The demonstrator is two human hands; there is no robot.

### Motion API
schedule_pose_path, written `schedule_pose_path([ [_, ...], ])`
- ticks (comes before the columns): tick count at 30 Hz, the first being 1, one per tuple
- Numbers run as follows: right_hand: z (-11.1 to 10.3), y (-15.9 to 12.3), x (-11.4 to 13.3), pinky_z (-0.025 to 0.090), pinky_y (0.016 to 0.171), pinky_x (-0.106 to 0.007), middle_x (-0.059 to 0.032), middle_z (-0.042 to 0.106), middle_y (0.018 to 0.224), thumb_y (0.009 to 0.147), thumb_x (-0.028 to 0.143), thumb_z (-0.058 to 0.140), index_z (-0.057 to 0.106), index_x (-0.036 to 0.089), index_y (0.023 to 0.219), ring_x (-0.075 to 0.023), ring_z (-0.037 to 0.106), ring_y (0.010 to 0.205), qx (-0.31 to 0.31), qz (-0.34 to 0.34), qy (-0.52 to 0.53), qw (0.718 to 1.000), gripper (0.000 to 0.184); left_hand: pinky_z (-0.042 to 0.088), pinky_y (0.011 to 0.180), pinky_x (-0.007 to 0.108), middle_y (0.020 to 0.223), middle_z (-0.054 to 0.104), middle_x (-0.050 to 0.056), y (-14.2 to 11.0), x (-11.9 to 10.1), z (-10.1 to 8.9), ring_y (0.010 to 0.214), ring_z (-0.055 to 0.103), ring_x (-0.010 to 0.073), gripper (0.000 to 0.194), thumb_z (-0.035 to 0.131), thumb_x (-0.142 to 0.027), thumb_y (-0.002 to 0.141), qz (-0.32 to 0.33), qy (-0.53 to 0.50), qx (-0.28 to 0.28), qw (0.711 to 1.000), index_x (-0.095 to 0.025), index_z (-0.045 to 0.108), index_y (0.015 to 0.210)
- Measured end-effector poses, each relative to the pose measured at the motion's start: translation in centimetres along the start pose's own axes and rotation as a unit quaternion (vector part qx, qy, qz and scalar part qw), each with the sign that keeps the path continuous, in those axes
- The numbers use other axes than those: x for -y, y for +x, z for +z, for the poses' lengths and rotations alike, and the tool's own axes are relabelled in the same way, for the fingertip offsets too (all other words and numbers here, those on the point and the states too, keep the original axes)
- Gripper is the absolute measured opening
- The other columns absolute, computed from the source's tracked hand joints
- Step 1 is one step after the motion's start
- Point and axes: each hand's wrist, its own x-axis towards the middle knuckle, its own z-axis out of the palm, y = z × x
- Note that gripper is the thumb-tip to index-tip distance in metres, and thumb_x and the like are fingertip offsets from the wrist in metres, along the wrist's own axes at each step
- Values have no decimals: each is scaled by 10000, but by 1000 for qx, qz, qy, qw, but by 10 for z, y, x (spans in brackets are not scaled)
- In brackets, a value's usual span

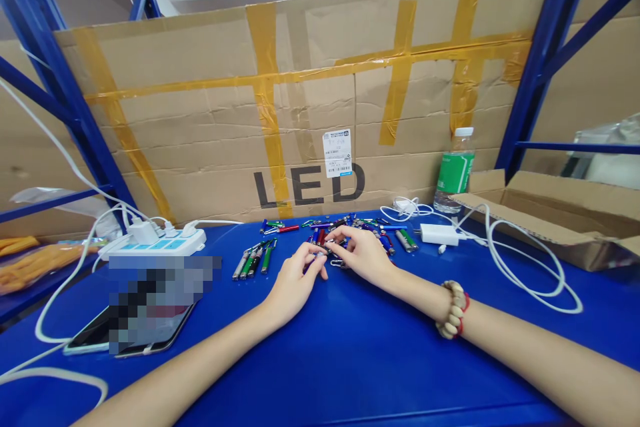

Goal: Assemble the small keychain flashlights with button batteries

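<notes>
Both my hands meet over a heap of small coloured keychain flashlights [350, 227] on the blue table [340, 353]. My left hand [295, 280] has its fingers curled, the tips pinching a small flashlight I can barely make out. My right hand [361, 252] is closed in a pinch on the same small piece from the other side; a beaded bracelet [453, 310] sits on its wrist. A short row of sorted flashlights [254, 260] lies just left of my left hand.
A phone [135, 320] and a white power strip [155, 241] with plugs lie at the left. A white charger [439, 234] with looping cable [525, 273], a green-labelled bottle [455, 170] and an open cardboard box [550, 213] stand at the right. A taped cardboard sheet marked LED [310, 113] backs the table.
</notes>
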Motion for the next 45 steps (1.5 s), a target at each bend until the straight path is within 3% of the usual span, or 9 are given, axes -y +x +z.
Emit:
schedule_pose_path([
  [4, 1, -1, 2, 409, 473, -199, 8, 676, 828, 786, 307, 544, 618, 211, 846, -76, 547, 465, -3, 5, 44, 999, 136, 329, 525, 213, 649, 602, -18, 0, 0, 0, 535, 470, 107, 185, 379, -335, 870, 9, 6, -3, 1000, -185, 476, 917],
  [11, 2, -2, 5, 423, 409, -197, -7, 644, 673, 751, 371, 579, 556, 167, 752, -90, 557, 409, 15, 60, 178, 982, 205, 347, 574, 221, 649, 604, -14, 0, -1, 0, 623, 515, 126, 187, 376, -331, 874, 15, 15, -1, 1000, -189, 484, 929],
  [17, 5, 0, 2, 392, 354, -192, 20, 584, 535, 685, 448, 633, 518, 169, 708, -87, 516, 362, -7, 103, 247, 963, 304, 350, 580, 223, 664, 622, -15, -1, -1, 0, 636, 528, 129, 180, 388, -335, 871, 9, 16, 0, 1000, -192, 469, 942],
  [20, 6, 2, -1, 380, 334, -189, 36, 538, 449, 662, 461, 651, 548, 162, 725, -89, 494, 348, -1, 136, 269, 954, 323, 351, 594, 225, 667, 624, -17, 0, -1, 0, 637, 529, 127, 170, 393, -330, 869, 7, 18, 2, 1000, -194, 461, 944],
  [25, 4, 4, -1, 362, 319, -176, 5, 578, 493, 616, 452, 692, 610, 144, 737, -96, 519, 401, -32, 164, 269, 949, 341, 351, 616, 232, 705, 639, -13, 0, -2, -1, 658, 531, 130, 168, 404, -323, 865, 2, 24, 7, 1000, -198, 438, 972],
  [28, 2, 3, 3, 350, 314, -172, 38, 530, 406, 635, 461, 673, 638, 140, 776, -70, 457, 330, -7, 181, 296, 938, 353, 354, 632, 237, 717, 645, -6, 0, -3, -1, 675, 533, 132, 145, 411, -309, 861, 3, 25, 4, 1000, -194, 438, 944],
  [33, -2, 1, 12, 341, 325, -166, 41, 529, 391, 634, 450, 672, 649, 129, 759, -57, 443, 322, 37, 173, 338, 924, 345, 360, 592, 231, 723, 638, 0, -1, -2, 0, 634, 524, 125, 99, 403, -288, 860, -1, 4, -6, 1000, -193, 425, 877],
  [39, -2, 1, 17, 340, 352, -166, 30, 550, 455, 611, 425, 691, 645, 132, 700, -61, 476, 388, 50, 147, 340, 927, 310, 362, 529, 214, 748, 635, 10, -1, 0, 0, 532, 491, 98, 124, 404, -305, 864, -9, -30, -20, 999, -189, 420, 820],
  [45, -1, 0, 14, 357, 374, -167, 9, 596, 533, 628, 408, 687, 663, 126, 753, -61, 494, 420, 77, 128, 342, 928, 310, 362, 515, 206, 760, 636, 12, -2, 1, -1, 532, 498, 97, 139, 401, -318, 870, 0, -34, -21, 999, -187, 441, 889],
])
